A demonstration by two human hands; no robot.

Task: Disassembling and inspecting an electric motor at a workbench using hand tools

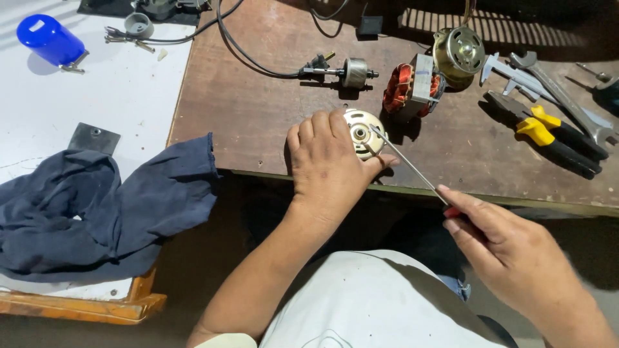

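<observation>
At the centre of the frame I see the left hand point(329, 164) clamped over a round, pale-metal motor end cap point(363, 132), fingers curled across its top and thumb pressed against its lower right side, holding it down just inside the near edge of the brown workbench point(258, 109). From the lower right, the right hand point(509, 248) pinches the red-handled end of a thin screwdriver point(409, 164), its shaft slanting up and left so the tip meets the cap's central hub. The bench edge runs right under the left wrist, and below it the frame drops to dark floor and the person's pale shirt, so both forearms hang in open air. Above the cap, a copper-wound stator point(412, 87) stands near, touching a brass-coloured motor housing point(458, 51) at upper right; a small rotor on a shaft point(353, 71) with a black cable lies just above the hand. Yellow-handled pliers point(554, 138), a caliper point(509, 74) and a spanner point(567, 100) crowd the right edge. A bare stretch of bench opens to the left of the hand, up to the white table point(97, 96), where a dark blue cloth point(97, 206) overhangs the seam and a blue cylinder point(50, 40) lies in the upper left corner
</observation>
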